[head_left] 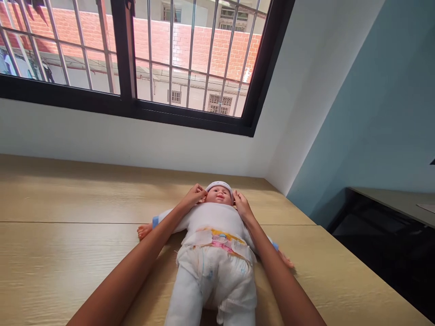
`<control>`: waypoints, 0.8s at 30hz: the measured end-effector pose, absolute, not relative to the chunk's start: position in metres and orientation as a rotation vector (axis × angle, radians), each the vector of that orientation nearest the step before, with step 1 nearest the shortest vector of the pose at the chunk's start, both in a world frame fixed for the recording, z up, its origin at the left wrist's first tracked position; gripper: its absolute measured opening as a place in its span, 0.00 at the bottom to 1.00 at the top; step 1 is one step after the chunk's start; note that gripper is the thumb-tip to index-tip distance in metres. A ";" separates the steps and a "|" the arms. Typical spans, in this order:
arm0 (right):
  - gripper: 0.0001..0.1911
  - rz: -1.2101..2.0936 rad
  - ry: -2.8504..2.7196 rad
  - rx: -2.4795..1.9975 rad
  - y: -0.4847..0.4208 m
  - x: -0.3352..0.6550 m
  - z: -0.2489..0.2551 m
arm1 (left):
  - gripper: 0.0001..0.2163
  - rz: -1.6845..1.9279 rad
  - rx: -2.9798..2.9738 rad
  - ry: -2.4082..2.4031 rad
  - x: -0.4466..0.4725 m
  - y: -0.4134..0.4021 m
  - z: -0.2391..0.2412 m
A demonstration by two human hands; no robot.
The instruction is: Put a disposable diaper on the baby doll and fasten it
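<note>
A baby doll [219,217] lies on its back on a wooden table, its head toward the window. It wears a white top, white legwear and a diaper [217,258] with a coloured waist strip. On its head sits a white hat [217,184]. My left hand [195,194] is at the left side of the doll's head, fingers curled in at the hat's edge. On the opposite side, my right hand [241,203] has its bent fingers against the hat's edge by the cheek. Exact fingertip contact is small and partly hidden.
The wooden table [68,262] has a seam running across it and meets the white wall [102,138] below a barred window [190,59]. Off its right edge stands a dark desk [384,203] beside a blue wall [384,113].
</note>
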State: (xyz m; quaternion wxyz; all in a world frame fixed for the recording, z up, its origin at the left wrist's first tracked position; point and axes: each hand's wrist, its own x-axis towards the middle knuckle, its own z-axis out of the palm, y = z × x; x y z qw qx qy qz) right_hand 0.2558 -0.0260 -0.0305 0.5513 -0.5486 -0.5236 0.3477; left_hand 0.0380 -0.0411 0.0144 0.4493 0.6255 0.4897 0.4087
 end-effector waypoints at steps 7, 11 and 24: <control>0.22 0.826 -1.216 -1.330 -0.031 0.257 -0.030 | 0.14 1.015 1.543 1.188 0.039 -0.044 0.021; 0.18 0.793 -1.231 -1.343 -0.034 0.257 -0.029 | 0.13 1.011 1.563 1.151 0.039 -0.045 0.022; 0.23 0.431 -1.173 -1.349 -0.091 0.241 0.002 | 0.14 1.081 1.596 1.223 0.037 -0.049 0.025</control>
